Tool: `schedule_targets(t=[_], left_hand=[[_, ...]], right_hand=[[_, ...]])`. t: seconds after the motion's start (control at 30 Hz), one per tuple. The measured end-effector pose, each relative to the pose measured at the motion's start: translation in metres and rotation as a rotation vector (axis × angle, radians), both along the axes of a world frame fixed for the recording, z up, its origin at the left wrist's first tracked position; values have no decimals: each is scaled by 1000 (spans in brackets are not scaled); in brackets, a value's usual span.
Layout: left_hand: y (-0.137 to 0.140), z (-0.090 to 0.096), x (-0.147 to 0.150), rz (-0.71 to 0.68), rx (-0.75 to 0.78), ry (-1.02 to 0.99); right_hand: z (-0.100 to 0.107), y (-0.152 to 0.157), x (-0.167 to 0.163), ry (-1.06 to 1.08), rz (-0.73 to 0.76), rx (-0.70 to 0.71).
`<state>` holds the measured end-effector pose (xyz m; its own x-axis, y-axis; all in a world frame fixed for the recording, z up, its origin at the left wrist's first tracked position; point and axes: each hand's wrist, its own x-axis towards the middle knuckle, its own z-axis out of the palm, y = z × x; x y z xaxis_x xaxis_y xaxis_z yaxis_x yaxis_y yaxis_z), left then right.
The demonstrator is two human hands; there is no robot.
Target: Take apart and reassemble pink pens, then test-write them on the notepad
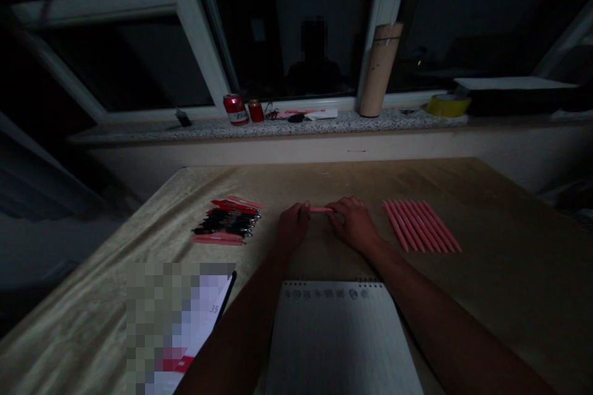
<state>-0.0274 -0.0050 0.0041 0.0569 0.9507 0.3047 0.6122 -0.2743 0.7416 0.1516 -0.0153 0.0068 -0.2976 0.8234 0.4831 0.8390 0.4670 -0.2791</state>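
Observation:
Between my two hands a pink pen [318, 210] lies crosswise, just above or on the table beyond the notepad. My left hand [293, 222] is closed on its left end. The fingers of my right hand [352, 219] pinch its right end. To the right, several pink pens [419, 225] lie side by side in a slanted row. On the left is a pile of pens [229, 221], black in the middle with red and pink ones at its edges. A spiral notepad [340, 345] with a line of small dark drawings lies between my forearms.
A phone or tablet [204, 315], partly blurred out, lies by my left forearm on the cloth-covered table [500, 296]. Along the granite sill [333, 125] stand a red can [236, 110], a small red jar [256, 111], a tall cardboard tube [380, 71] and yellow tape [448, 105].

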Motion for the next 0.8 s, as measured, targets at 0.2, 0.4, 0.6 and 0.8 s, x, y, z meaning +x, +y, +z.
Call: schedule_targets(t=[0.2, 0.4, 0.6, 0.8], left_hand=[[1, -3, -3, -42, -9, -58], [-1, 0, 0, 20, 11, 12], [0, 0, 0, 18, 20, 54], [2, -1, 0, 29, 27, 43]], right_hand=[[0, 0, 1, 1, -3, 4], [1, -1, 0, 8, 20, -7], [0, 0, 0, 23, 19, -2], [1, -1, 0, 20, 13, 0]])
